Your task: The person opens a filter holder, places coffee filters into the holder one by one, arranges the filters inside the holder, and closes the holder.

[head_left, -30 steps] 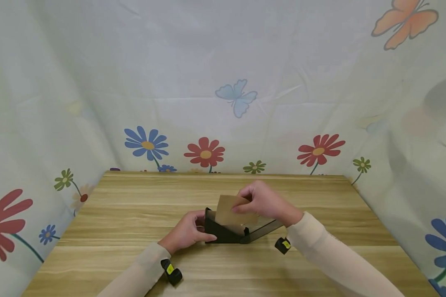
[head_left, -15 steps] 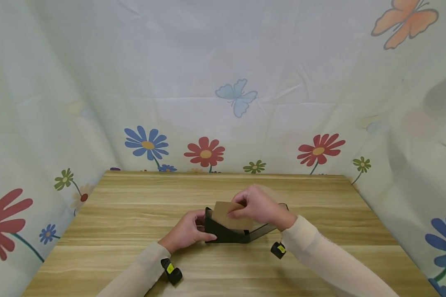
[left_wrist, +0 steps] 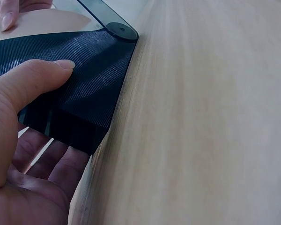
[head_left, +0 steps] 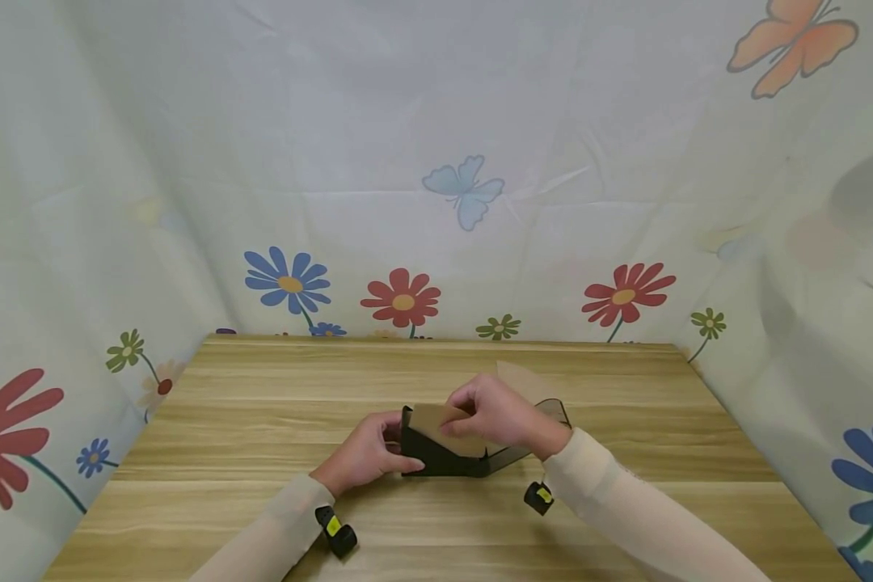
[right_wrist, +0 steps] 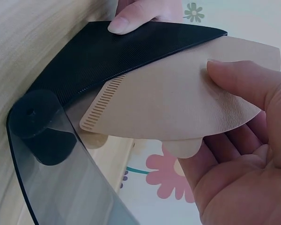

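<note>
A black ribbed coffee filter holder (head_left: 432, 455) stands on the wooden table, its smoky clear hinged lid (right_wrist: 84, 187) swung out to the right. My left hand (head_left: 367, 457) grips the holder's left end, thumb on the near side and fingers behind. My right hand (head_left: 496, 412) pinches tan paper coffee filters (right_wrist: 164, 98), thumb on the near face and fingers behind them. The filters sit partly inside the holder, with their upper part above its slanted edge. A crimped seam and a rounded tab show on them in the right wrist view.
Beyond my right hand lies another tan paper piece (head_left: 522, 381), partly covered by that hand. The wooden table (head_left: 276, 388) runs back to a white curtain (head_left: 349, 162) printed with flowers and butterflies. Each wrist carries a small black camera (head_left: 337, 533).
My right hand has moved down and slightly left, bringing the filters lower into the holder. The lid and the tan piece behind show more now. The left hand keeps its grip on the holder.
</note>
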`<state>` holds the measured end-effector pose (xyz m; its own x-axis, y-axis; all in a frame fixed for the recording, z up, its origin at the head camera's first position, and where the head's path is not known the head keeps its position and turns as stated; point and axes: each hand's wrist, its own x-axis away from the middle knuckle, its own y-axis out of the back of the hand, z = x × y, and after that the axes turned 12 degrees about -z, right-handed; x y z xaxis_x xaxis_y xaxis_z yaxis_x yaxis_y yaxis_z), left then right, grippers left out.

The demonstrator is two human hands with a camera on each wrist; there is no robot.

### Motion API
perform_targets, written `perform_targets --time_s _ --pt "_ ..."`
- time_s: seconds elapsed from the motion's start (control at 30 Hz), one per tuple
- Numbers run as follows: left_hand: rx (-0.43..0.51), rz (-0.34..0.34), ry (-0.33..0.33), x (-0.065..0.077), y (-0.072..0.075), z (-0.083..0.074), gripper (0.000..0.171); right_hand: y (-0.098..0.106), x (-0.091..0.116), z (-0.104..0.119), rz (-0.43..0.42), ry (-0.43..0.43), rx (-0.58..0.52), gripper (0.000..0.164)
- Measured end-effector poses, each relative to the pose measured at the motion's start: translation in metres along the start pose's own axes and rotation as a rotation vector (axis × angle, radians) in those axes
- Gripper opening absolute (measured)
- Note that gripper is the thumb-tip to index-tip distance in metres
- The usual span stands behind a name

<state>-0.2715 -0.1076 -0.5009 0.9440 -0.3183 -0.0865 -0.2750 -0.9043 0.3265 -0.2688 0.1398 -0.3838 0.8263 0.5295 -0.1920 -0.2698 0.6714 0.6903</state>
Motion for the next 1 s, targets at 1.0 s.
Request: perform_targets --time_s 1.0 --pt "-0.003 -0.003 0.015 0.001 0.000 -0.001 0.045 -0.016 0.003 -0.006 0.077 -0.055 0.016 0.016"
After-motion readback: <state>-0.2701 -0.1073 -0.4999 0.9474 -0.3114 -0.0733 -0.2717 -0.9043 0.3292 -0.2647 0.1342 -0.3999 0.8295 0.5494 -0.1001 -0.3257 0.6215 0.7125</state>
